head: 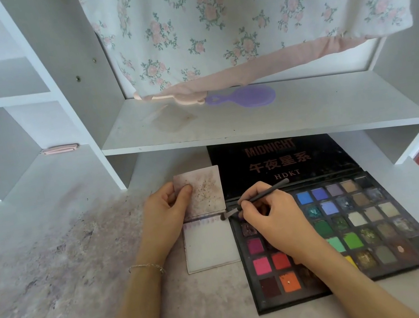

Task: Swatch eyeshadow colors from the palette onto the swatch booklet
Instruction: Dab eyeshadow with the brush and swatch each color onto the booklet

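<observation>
A small swatch booklet (210, 245) lies open on the desk, its stained upper leaf flipped back. My left hand (165, 217) grips that upper leaf, thumb on its face. Beside it on the right sits a large black eyeshadow palette (356, 234) with several coloured pans and its lid laid open behind. My right hand (271, 215) pinches a thin dark brush (260, 197), and the brush tip touches the top right corner of the blank lower page, next to a row of faint swatches along its top edge.
A white shelf board (252, 120) overhangs the palette lid, carrying a purple hand mirror (245, 97) under a floral cloth (233, 14). A pink clip (60, 149) lies at the left. The desk surface (52, 259) at the left is smeared with pigment.
</observation>
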A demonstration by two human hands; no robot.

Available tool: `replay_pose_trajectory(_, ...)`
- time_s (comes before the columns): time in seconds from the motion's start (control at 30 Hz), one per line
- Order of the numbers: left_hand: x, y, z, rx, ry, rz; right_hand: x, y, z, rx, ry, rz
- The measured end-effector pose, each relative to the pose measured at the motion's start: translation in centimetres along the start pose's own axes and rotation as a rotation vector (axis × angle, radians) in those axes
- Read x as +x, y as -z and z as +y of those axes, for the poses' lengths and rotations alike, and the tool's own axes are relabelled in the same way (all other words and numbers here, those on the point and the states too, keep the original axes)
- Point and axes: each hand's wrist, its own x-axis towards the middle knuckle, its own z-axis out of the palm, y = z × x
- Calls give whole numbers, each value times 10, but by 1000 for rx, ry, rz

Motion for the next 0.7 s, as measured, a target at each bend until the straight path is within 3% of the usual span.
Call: replay_pose_trajectory(0.7, 1, 0, -1, -11, -15, -9, 0, 0, 0, -2, 24, -21)
